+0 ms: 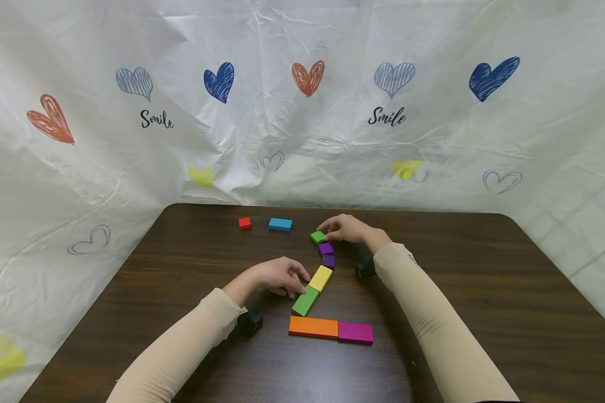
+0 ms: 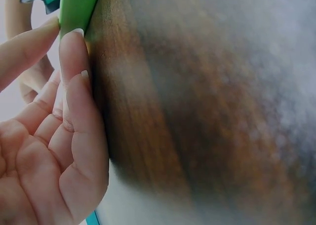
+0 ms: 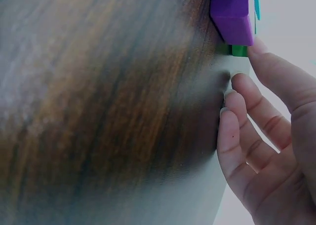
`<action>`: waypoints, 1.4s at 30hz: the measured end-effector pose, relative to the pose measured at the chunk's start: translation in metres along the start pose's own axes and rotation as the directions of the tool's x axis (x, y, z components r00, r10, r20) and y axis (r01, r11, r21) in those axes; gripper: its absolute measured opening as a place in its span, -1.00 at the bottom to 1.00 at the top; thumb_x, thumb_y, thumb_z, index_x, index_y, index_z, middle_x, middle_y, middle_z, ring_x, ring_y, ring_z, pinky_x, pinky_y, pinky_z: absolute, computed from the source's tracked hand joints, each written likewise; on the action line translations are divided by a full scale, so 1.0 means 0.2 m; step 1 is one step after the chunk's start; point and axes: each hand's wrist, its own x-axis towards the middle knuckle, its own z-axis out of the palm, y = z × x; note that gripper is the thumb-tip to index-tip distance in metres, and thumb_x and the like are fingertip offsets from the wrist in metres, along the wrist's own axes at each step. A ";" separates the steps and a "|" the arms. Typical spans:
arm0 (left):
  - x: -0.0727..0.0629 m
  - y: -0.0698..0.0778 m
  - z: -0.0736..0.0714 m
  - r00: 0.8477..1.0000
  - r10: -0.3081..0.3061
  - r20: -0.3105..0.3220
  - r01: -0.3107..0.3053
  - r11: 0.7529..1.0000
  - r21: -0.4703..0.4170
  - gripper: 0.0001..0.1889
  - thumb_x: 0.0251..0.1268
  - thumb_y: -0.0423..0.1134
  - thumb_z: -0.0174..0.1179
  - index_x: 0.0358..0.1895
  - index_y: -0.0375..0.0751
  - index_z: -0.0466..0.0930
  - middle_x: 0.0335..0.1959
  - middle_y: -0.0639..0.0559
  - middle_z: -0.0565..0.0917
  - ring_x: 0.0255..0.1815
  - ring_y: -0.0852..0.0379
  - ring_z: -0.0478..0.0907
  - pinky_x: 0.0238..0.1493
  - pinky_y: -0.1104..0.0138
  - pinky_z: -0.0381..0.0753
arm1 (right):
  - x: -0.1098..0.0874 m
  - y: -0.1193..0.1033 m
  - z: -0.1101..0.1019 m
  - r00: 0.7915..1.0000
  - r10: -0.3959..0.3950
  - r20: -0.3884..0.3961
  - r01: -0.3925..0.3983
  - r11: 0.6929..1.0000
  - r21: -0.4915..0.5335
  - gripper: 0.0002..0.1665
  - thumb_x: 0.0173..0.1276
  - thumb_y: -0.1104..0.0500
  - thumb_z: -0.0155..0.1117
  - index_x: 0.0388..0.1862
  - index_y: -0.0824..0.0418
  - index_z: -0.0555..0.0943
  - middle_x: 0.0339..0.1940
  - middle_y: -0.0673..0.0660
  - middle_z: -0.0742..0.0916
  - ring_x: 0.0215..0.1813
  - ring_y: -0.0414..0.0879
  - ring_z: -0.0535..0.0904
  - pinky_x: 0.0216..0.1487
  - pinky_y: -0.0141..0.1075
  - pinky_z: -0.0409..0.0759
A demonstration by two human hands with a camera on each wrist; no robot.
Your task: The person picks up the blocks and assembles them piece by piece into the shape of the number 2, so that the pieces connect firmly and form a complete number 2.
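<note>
A small green block (image 1: 317,237) sits at the far end of a curving line of blocks on the desk (image 1: 459,280), pinched between the thumb and index finger of the right hand (image 1: 350,228). In the right wrist view that hand's other fingers bend loosely, their tips close to the desk surface.

Just beside the small green block, toward the person, is a violet block (image 1: 326,249), then a dark purple block (image 1: 328,262). Next comes a yellow rectangular block (image 1: 320,279), angled down to the left, its near end meeting a green rectangular block (image 1: 303,302) set at the same slant. The left hand (image 1: 281,275) has bent fingers at the left side of these two, with fingertips touching the green rectangular block; whether it grips that block or merely rests against it, I cannot tell.

Nearest the person, crosswise to the line, a long orange block (image 1: 312,328) lies end to end with a magenta block (image 1: 355,333).

Well apart from these, near the far edge and left of the right hand, lie a blue rectangular block (image 1: 280,224) and, farther left, a small red block (image 1: 244,224).

Both arms wear beige sleeves (image 1: 191,336). Behind the desk hangs a white sheet (image 1: 333,33) printed with hearts and the word "Smile".
</note>
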 end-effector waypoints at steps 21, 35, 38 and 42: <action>0.00 0.01 0.00 1.000 -0.004 -0.003 0.004 1.000 0.001 -0.75 0.37 -0.34 0.34 0.06 -0.28 0.64 -0.45 0.06 0.69 -0.47 0.18 0.58 -0.41 0.38 0.54 | -0.02 0.00 0.00 0.999 -0.032 0.003 0.032 0.999 -0.043 -0.54 0.55 0.14 0.26 0.37 0.19 0.59 0.06 0.17 0.71 -0.07 -0.03 0.56 0.03 -0.08 0.53; -0.01 0.02 0.00 1.000 -0.013 -0.003 0.013 1.000 -0.001 -0.75 0.38 -0.33 0.34 0.06 -0.27 0.64 -0.46 0.05 0.69 -0.47 0.17 0.58 -0.41 0.38 0.54 | -0.04 0.00 0.00 0.998 -0.061 0.016 0.061 0.998 -0.031 -0.55 0.57 0.14 0.23 0.37 0.20 0.58 -0.01 0.14 0.70 -0.20 -0.05 0.47 -0.09 -0.14 0.44; 0.00 0.01 0.00 1.000 -0.015 -0.005 0.015 1.000 -0.003 -0.75 0.38 -0.33 0.34 0.06 -0.28 0.64 -0.46 0.05 0.68 -0.48 0.17 0.57 -0.41 0.38 0.54 | -0.03 0.01 0.00 0.997 -0.073 0.016 0.073 0.997 -0.031 -0.55 0.58 0.15 0.22 0.37 0.21 0.58 -0.08 0.11 0.70 -0.24 -0.08 0.44 -0.12 -0.16 0.41; -0.01 0.02 0.01 1.000 -0.013 -0.003 0.013 1.000 -0.008 -0.75 0.38 -0.33 0.34 0.06 -0.28 0.64 -0.46 0.05 0.68 -0.48 0.17 0.57 -0.41 0.38 0.54 | -0.04 0.01 0.00 0.997 -0.073 0.022 0.074 0.997 -0.022 -0.56 0.58 0.17 0.21 0.37 0.22 0.58 -0.23 0.08 0.65 -0.34 -0.11 0.38 -0.19 -0.19 0.38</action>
